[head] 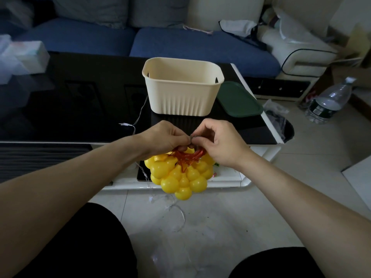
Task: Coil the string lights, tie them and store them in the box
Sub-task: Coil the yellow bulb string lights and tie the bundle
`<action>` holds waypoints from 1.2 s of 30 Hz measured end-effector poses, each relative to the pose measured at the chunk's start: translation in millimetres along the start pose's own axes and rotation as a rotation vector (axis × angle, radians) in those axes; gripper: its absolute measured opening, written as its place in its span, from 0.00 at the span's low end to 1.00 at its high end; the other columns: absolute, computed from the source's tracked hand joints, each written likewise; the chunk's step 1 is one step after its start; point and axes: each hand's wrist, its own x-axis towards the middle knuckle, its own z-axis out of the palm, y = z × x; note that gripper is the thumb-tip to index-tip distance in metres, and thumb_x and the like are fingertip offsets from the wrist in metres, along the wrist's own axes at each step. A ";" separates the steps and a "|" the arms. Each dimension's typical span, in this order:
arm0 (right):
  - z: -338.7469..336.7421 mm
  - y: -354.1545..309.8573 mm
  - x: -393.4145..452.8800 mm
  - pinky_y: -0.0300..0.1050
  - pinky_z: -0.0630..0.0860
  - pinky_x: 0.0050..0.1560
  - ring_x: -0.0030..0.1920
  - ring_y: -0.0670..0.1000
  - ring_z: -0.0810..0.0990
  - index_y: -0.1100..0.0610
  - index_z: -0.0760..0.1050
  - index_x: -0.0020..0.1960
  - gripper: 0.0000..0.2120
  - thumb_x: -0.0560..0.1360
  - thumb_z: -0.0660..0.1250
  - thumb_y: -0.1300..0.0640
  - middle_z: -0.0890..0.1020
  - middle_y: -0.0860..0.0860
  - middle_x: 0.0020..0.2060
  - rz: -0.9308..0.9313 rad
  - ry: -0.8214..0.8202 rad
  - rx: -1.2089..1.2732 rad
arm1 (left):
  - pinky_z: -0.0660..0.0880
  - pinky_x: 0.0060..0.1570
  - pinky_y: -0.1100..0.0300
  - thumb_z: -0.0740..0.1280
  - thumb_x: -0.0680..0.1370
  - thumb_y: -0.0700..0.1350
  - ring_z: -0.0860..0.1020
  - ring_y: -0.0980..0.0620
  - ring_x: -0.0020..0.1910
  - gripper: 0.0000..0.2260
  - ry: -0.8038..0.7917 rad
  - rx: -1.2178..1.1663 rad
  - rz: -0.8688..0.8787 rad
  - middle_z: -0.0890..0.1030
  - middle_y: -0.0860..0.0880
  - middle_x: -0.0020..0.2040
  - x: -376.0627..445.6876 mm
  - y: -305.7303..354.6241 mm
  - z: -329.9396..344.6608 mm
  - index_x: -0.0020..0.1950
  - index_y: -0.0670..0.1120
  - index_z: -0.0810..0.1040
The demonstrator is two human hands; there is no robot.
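Nearest: dark-clothed knees at bottom, both forearms reaching forward over a tiled floor (220, 227). A clear wire (178, 213) loops on the floor below the hands.

Left hand (164, 137) and right hand (218, 141) meet fingertip to fingertip, fingers curled, both pinching a small grey tie (192, 136) at the top of the lights (180, 175). The lights hang just below both hands as a bunched cluster of yellow bulbs with orange-red wire coiled at the top, touching the undersides of the fingers. They are held in the air in front of the table edge, not in the box.

Just beyond the hands, on the black table (80, 109), stands the cream box (180, 93), upright, open on top, ribbed lower wall. A green lid (236, 99) lies flat just right of the box, touching or almost touching it. Left of the left hand a thin clear cable (138, 115) with a small connector runs across the table.

Right of the right hand, on the floor: a dark bin (285, 127) with plastic liner, then a clear bottle (329, 101); its label is too small to read. No legible writing anywhere.

Farthest: blue sofa (180, 43) with grey cushions, white bags at its right end. A blurred pale box (26, 57) sits far left on the table.
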 end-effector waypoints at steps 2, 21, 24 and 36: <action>2.8 5.7 -2.7 0.46 0.82 0.49 0.43 0.49 0.85 0.48 0.80 0.43 0.11 0.72 0.76 0.64 0.85 0.48 0.40 0.093 -0.009 0.130 | 0.73 0.38 0.63 0.69 0.78 0.44 0.73 0.57 0.33 0.11 -0.004 0.110 0.054 0.79 0.50 0.32 -1.4 -1.0 -0.3 0.42 0.39 0.85; -10.4 3.0 -16.3 0.53 0.83 0.44 0.39 0.49 0.84 0.48 0.77 0.39 0.18 0.65 0.81 0.66 0.84 0.49 0.36 0.047 -0.143 -0.026 | 0.69 0.42 0.53 0.61 0.81 0.52 0.73 0.45 0.37 0.16 -0.452 -0.079 -0.003 0.83 0.43 0.40 -1.7 -10.3 22.5 0.48 0.42 0.80; -12.6 -2.6 -18.5 0.54 0.83 0.45 0.41 0.48 0.85 0.49 0.73 0.35 0.20 0.64 0.82 0.65 0.85 0.50 0.37 0.013 -0.106 -0.086 | 0.69 0.32 0.63 0.63 0.77 0.53 0.69 0.51 0.29 0.15 -0.473 -0.233 -0.043 0.84 0.43 0.43 -1.4 -14.3 21.7 0.47 0.42 0.82; -31.1 6.4 -14.8 0.42 0.69 0.63 0.67 0.48 0.70 0.51 0.63 0.74 0.46 0.64 0.79 0.39 0.68 0.50 0.68 0.250 0.149 -0.117 | 0.57 0.23 0.63 0.60 0.84 0.47 0.64 0.55 0.18 0.16 0.027 -0.401 0.046 0.72 0.49 0.21 16.2 6.8 26.9 0.40 0.41 0.78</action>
